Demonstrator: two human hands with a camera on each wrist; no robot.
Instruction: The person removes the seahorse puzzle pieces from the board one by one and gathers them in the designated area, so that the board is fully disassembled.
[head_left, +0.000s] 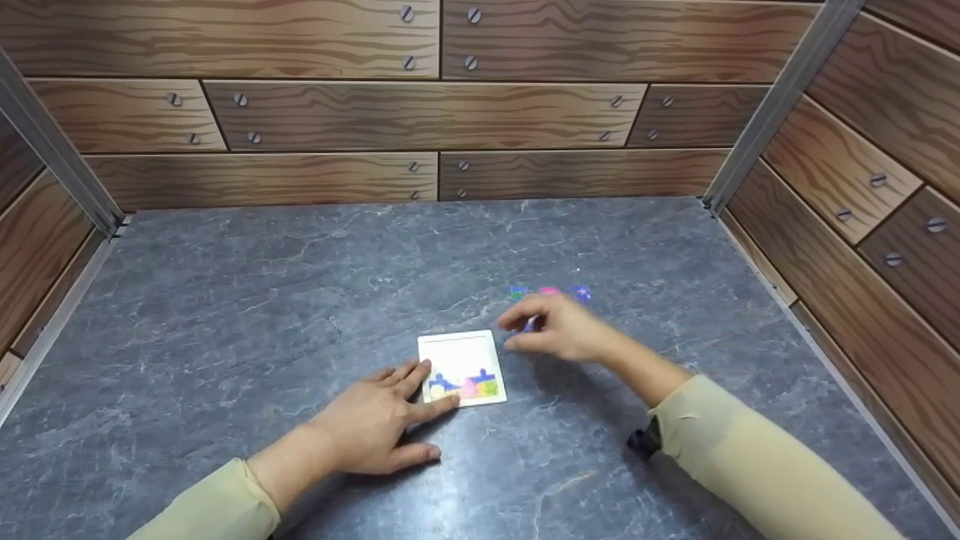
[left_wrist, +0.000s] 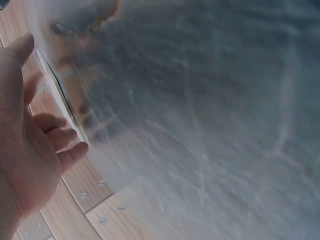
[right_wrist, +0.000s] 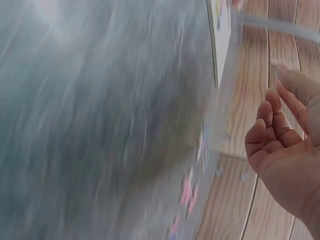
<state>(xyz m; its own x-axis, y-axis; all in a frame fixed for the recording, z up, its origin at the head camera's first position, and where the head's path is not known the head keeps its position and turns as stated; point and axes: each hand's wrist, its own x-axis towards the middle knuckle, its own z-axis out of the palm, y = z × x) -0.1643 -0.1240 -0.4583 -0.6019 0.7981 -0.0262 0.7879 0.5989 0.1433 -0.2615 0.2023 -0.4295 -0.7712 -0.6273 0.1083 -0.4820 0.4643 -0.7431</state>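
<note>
A small white puzzle tray [head_left: 459,355] lies on the table, with colourful jigsaw pieces [head_left: 469,388] along its near side. My left hand [head_left: 367,420] rests at the tray's left and near edges, fingers spread and thumb on the table. Just right of the tray, my right hand [head_left: 562,328] hovers with fingers bent loosely and a gap between thumb and index fingertip. A bit of blue [head_left: 529,324] shows through that gap. In the right wrist view, the right hand [right_wrist: 285,135] shows no piece in its fingers, above blurred loose pieces [right_wrist: 188,192].
Behind the right hand lie a blue-green piece [head_left: 517,292], a pink piece [head_left: 550,291] and a blue-purple piece [head_left: 581,292]. Wood-patterned walls [head_left: 322,112] stand around the grey marbled table [head_left: 262,285]. A dark band [head_left: 643,442] sits at the right cuff.
</note>
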